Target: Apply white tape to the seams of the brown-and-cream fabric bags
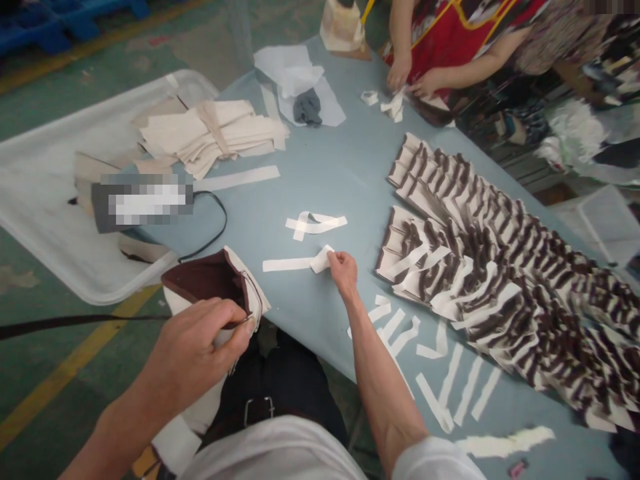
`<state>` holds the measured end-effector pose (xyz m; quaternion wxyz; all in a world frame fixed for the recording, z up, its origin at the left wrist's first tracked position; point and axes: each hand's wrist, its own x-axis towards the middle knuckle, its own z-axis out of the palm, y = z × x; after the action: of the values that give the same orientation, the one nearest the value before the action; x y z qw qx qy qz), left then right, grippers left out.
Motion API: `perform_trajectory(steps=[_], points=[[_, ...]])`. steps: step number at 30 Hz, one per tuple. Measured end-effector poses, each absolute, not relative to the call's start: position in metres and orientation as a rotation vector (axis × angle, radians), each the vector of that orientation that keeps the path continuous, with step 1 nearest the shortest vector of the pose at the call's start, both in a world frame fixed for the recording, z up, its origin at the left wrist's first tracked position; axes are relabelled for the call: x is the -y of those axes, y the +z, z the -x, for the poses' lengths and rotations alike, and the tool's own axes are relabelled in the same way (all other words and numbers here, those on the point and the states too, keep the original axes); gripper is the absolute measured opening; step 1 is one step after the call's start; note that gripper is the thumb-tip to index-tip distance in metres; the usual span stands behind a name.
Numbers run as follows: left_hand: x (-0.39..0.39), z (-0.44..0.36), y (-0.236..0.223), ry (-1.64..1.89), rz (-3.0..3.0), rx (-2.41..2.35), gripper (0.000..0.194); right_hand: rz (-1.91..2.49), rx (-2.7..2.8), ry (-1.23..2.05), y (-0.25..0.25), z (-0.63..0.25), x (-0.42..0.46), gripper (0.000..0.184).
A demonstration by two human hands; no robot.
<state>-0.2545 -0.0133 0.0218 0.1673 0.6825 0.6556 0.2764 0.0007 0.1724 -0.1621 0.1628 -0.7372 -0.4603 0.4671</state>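
Cream fabric with a dark brown lining forms the open pouch (pixel 215 283), its rim pinched between thumb and fingers of the left hand (pixel 200 347) at the table's near edge. Fingertips of the right hand (pixel 344 272) pinch a folded white strip (pixel 321 259) on the blue-grey table (pixel 330 180).

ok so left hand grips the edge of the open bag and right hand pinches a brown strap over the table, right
Not quite: the head view shows the right hand pinching a white strip over the table, not a brown strap. The left hand does grip the edge of the open bag.
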Motion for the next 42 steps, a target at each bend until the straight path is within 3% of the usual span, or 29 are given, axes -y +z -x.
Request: perform_trajectory(steps=[6,10,15,19,25,32,38,42], points=[[-0.009,0.242,0.005,0.5,-1.658,-1.895,0.025,1.78,0.997,1.562,-0.162,-0.038,-0.145,0.034],[-0.043,0.213,-0.021,0.16,-1.565,-1.764,0.043,1.591,0.782,1.666,-0.162,-0.051,-0.131,0.034],[-0.079,0.176,-0.061,0.121,-1.57,-1.672,0.061,1.439,0.539,1.735,-0.16,-0.059,-0.123,0.032],[-0.084,0.161,-0.074,0.204,-1.511,-1.601,0.052,1.358,0.364,1.746,-0.146,-0.068,-0.116,0.029],[-0.067,0.159,-0.061,0.412,-1.344,-1.473,0.056,1.167,0.231,1.809,-0.09,-0.067,-0.103,0.02],[-0.052,0.164,-0.025,0.519,-1.173,-1.307,0.054,0.94,0.291,1.96,-0.023,-0.033,-0.085,0.03],[-0.03,0.156,0.001,0.773,-0.842,-1.1,0.04,0.801,0.522,1.991,0.009,-0.006,-0.075,0.042],[-0.017,0.159,0.013,0.873,-0.668,-1.064,0.042,0.862,0.649,1.925,0.016,-0.002,-0.069,0.038]])
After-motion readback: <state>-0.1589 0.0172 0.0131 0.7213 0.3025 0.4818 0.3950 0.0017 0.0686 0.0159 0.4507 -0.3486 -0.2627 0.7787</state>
